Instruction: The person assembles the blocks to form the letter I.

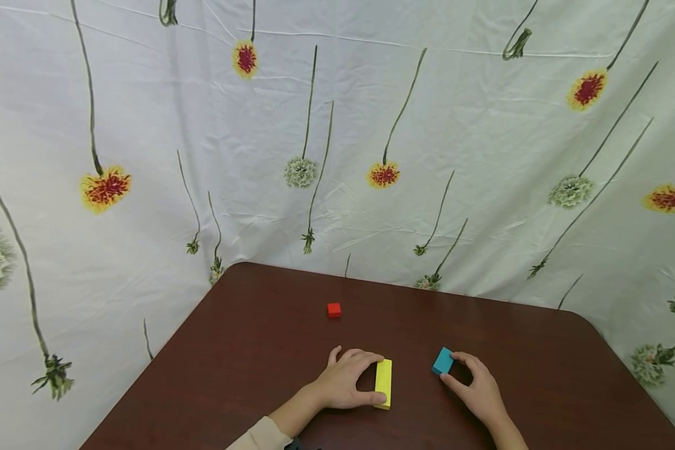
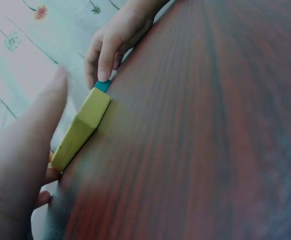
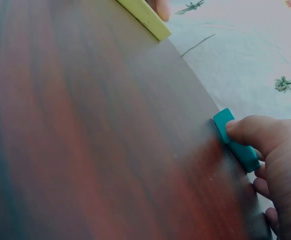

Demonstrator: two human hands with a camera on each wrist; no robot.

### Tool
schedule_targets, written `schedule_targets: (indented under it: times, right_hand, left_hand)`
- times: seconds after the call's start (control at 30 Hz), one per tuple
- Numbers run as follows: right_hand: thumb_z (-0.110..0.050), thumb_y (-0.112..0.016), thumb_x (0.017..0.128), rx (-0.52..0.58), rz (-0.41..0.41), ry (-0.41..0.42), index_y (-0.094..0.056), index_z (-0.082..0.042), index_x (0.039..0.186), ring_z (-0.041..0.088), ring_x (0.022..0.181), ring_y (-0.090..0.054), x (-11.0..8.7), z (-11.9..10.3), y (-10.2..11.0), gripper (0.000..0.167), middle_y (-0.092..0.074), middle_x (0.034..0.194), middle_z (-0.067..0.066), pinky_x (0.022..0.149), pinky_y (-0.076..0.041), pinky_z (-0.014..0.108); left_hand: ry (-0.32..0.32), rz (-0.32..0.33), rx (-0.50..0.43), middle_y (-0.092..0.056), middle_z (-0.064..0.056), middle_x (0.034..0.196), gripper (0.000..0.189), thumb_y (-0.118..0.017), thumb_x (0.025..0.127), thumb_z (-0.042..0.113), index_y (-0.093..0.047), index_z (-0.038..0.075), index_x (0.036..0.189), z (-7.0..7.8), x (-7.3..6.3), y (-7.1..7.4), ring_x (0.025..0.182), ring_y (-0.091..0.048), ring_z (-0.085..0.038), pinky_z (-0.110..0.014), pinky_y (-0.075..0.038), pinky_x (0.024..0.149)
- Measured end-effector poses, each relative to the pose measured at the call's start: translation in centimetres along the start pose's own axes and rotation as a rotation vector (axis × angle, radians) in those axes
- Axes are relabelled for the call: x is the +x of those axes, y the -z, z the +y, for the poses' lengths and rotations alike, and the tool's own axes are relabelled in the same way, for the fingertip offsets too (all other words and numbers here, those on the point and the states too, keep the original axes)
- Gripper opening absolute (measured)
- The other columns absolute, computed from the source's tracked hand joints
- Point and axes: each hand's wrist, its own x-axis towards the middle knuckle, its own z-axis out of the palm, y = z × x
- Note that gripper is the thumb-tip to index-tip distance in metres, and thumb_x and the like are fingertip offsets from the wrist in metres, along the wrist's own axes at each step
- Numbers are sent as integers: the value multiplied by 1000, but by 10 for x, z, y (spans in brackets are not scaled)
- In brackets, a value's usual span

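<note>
A yellow oblong block (image 1: 384, 382) lies on the table beside my left hand (image 1: 345, 379). My fingertips are at its far end. The left wrist view shows the left thumb (image 2: 53, 102) raised apart from the block, though it overlaps the near end from above in the head view. To the right, my right hand (image 1: 478, 386) pinches a smaller teal block (image 3: 235, 142) between thumb and fingers, low at the tabletop. The right thumb (image 3: 243, 131) presses on its near face, and the other fingers are partly hidden behind it.
A small red block (image 1: 334, 310) sits farther back on the dark brown wooden table (image 1: 270, 331). Behind the table's far edge hangs a white curtain (image 1: 337, 137) printed with flowers, which also runs along both sides.
</note>
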Motion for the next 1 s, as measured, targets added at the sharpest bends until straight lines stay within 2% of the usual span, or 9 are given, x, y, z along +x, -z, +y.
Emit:
schedule_targets:
  times: [0.1,0.2,0.6,1.0]
  right_hand:
    - [-36,-74,87,7,0,-4,-55,-3,133,40,125,-46,1,1,0,60,-49,138,21,99,-37,57]
    - [-36,-74,87,12,4,-1,-56,-3,133,39,125,-46,2,3,-1,60,-49,138,21,99,-37,57]
    - [-34,-79,82,33,54,8,-62,-3,126,36,119,-52,-1,2,-2,56,-55,130,16,97,-42,52]
    - [-32,-83,79,92,69,8,-65,-5,120,33,112,-57,-4,-7,-6,52,-59,125,13,93,-46,50]
  left_hand:
    - [1,-1,-18,-51,9,139,67,-53,91,62,-49,19,142,1,0,1,130,-40,-17,-69,-14,103]
    - [2,-3,-26,-51,8,140,66,-51,92,61,-49,19,142,1,1,1,130,-40,-18,-69,-13,103]
    - [-3,5,-12,-52,8,139,65,-52,92,60,-49,19,142,1,1,1,130,-40,-19,-69,-14,103]
    - [-9,11,-4,-52,8,138,66,-54,91,61,-49,19,142,0,0,0,130,-40,-19,-68,-15,103]
